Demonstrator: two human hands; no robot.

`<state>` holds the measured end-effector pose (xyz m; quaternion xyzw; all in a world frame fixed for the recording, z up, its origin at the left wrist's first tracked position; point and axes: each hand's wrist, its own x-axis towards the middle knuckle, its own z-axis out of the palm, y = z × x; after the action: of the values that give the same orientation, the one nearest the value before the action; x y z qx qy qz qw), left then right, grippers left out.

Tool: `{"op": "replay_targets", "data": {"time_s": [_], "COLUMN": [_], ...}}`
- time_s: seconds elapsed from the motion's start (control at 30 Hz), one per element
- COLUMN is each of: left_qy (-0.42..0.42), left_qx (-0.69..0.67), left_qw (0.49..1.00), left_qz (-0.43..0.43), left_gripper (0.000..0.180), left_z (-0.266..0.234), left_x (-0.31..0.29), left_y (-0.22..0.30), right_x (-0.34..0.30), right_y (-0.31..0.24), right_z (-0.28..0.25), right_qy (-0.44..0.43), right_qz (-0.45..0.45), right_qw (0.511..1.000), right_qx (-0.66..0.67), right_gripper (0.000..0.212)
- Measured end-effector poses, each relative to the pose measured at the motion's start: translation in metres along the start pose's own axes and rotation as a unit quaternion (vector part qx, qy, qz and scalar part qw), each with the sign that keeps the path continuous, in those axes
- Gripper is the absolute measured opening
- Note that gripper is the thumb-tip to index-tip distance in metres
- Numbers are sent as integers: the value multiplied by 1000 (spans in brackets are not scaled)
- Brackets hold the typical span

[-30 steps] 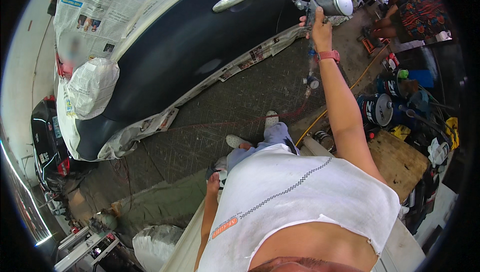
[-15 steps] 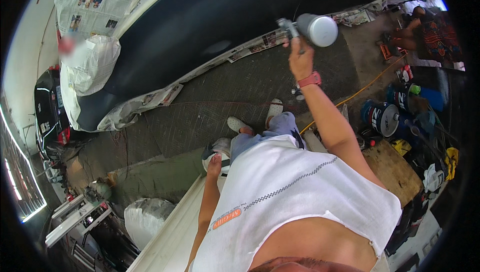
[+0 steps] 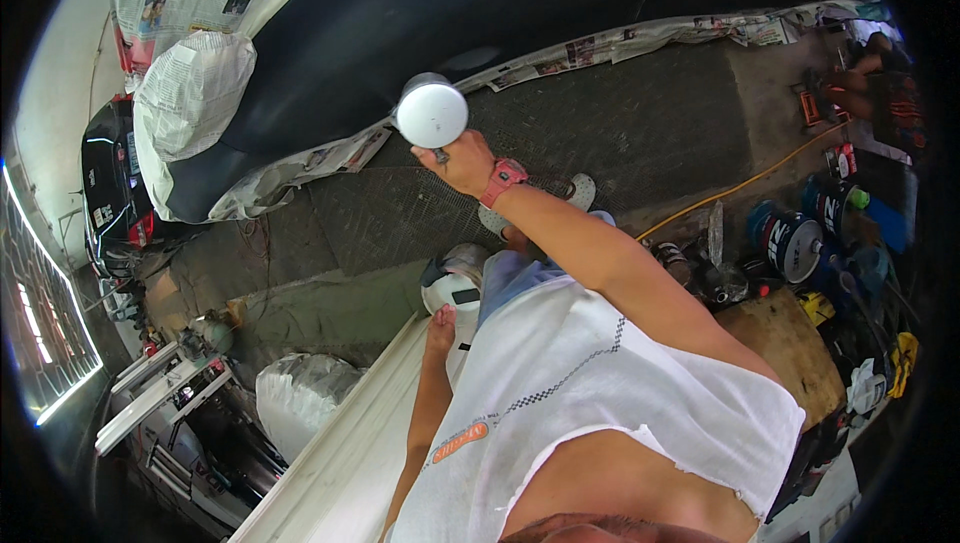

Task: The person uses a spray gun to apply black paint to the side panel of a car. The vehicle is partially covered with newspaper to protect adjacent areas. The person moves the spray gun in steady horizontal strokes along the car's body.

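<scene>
My right hand [image 3: 463,163], with a red watch at the wrist, is wrapped round a spray gun [image 3: 440,155]. The gun's cup [image 3: 432,115] has a round white lid facing up and hides most of the gun. It is held close beside the lower edge of a dark car body panel [image 3: 350,53]; the nozzle is hidden. Low at my side is my left hand [image 3: 440,328], its fingers curled together. Beside it stands a white, rounded thing [image 3: 450,288] with a dark patch. Whether the fingers touch it or hold anything small, I cannot make out.
Newspaper [image 3: 600,51] masks the panel's lower edge, and more paper [image 3: 195,93] wraps a bulge at the left. An orange hose [image 3: 740,178] crosses the floor at right, near paint pails [image 3: 790,243]. Another person [image 3: 880,93] is at the far right. A wooden board [image 3: 780,348] lies nearby.
My right hand has swept the spray gun left along the panel and closer to me, its lid now turned up toward my view. My left hand stays low at my side.
</scene>
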<state>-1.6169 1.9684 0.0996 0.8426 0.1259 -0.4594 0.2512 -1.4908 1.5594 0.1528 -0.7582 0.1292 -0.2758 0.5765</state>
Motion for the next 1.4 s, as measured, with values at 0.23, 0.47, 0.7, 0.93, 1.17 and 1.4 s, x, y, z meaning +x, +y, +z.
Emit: {"op": "replay_targets", "data": {"time_s": [0.23, 0.47, 0.7, 0.93, 1.17, 1.4], "left_qy": [-37, -2, -6, -10, -24, -45], "left_qx": [50, 63, 61, 0, 117, 172], "left_qw": [997, 995, 997, 997, 991, 982], "left_qz": [53, 79, 49, 82, 55, 66], "left_gripper": [61, 63, 59, 55, 63, 65], "left_z": [-33, -62, -93, -130, -130, -124], "left_x": [22, 28, 40, 59, 63, 60], "left_y": [-49, -22, -26, -75, -60, 1], "right_x": [-3, -39, -51, -32, -41, -40], "right_y": [28, 77, 79, 58, 85, 102], "right_z": [24, -27, 51, 118, 35, -91], "right_qy": [-17, 226, 93, -15, 187, 339], "right_qz": [21, 21, 10, 75, 35, 90], "right_qw": [999, 955, 986, 996, 967, 928], "right_qx": [-25, -189, -142, -46, -170, -128], "right_gripper": [40, 26, 31, 28, 39, 40]}}
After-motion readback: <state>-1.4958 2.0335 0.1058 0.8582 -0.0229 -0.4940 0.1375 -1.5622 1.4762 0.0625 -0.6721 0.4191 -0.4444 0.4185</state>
